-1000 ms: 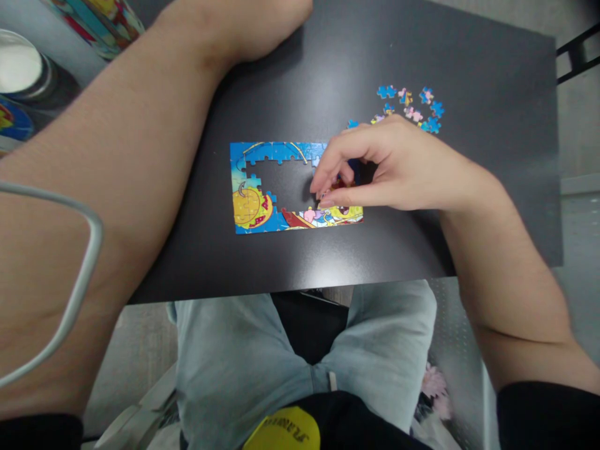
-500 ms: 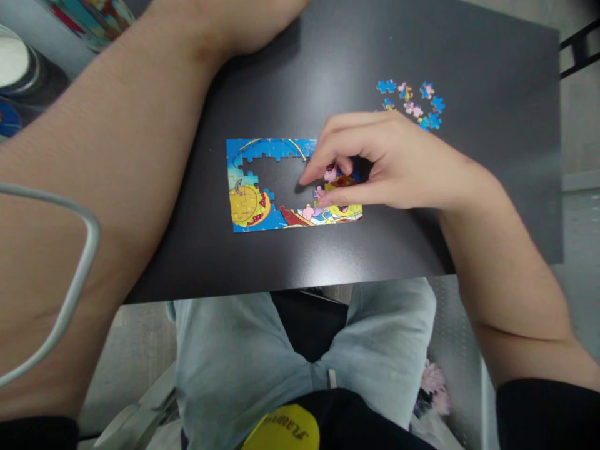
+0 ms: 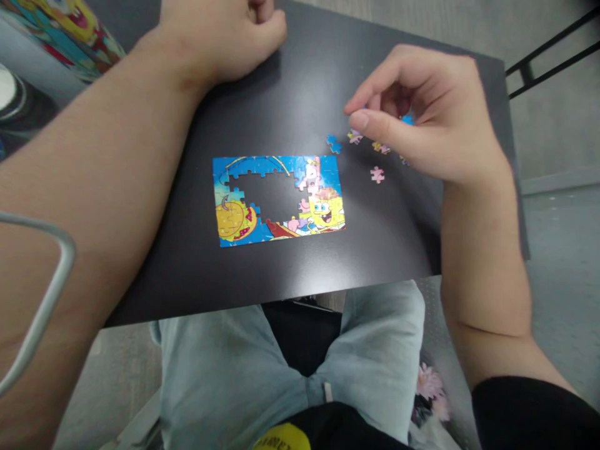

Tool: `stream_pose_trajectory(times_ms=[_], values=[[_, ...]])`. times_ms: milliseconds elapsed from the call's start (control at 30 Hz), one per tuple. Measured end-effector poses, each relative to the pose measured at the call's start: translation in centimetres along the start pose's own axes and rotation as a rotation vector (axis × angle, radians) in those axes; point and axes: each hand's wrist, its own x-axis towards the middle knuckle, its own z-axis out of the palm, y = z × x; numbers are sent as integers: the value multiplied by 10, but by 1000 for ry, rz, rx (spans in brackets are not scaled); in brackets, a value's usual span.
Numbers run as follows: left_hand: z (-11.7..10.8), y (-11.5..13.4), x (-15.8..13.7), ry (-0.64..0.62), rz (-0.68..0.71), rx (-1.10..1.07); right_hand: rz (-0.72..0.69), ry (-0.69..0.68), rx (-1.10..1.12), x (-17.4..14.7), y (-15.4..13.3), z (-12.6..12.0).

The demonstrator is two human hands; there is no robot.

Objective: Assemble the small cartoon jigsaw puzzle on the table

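Observation:
A partly assembled jigsaw puzzle [image 3: 327,214] lies on the dark table, with a cartoon picture and a gap in its middle. My right hand [image 3: 422,112] is just above the loose pieces to the puzzle's upper right, thumb and forefinger pinched close together. Whether a piece is between those fingertips I cannot make out. Below the hand lie a blue puzzle piece [image 3: 334,144] and a pink puzzle piece [image 3: 377,175]; several others are partly covered by it. My left hand [image 3: 234,37] rests at the table's far left, fingers curled, partly cut off by the frame's top; nothing shows in it.
The dark table [image 3: 281,275] ends just before my lap. A cartoon-printed box [image 3: 84,31] and a dark container with a white top [image 3: 9,90] stand at the left. A pale cable [image 3: 65,262] crosses in front of my left forearm.
My right hand has moved from over the puzzle up and right to the loose pieces, and its thumb and forefinger have come together. The view has shifted; my left hand stays resting on the table.

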Motion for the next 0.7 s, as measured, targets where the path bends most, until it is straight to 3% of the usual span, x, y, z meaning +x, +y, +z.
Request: stream_pose_trajectory(times_ms=[100,167,400,700], values=[[-11,8,-6,-91,-40,96,87,89,-69,-1,5,-22],[-14,8,-8,-35,-47,72,123,97,-133,-1,10,-36],[-9,1,-8,-7,-93,24,193,-206,-108,-9,30,-65],[-7,1,-8,36,-74,0,246,-227,-170,-12,44,-71]])
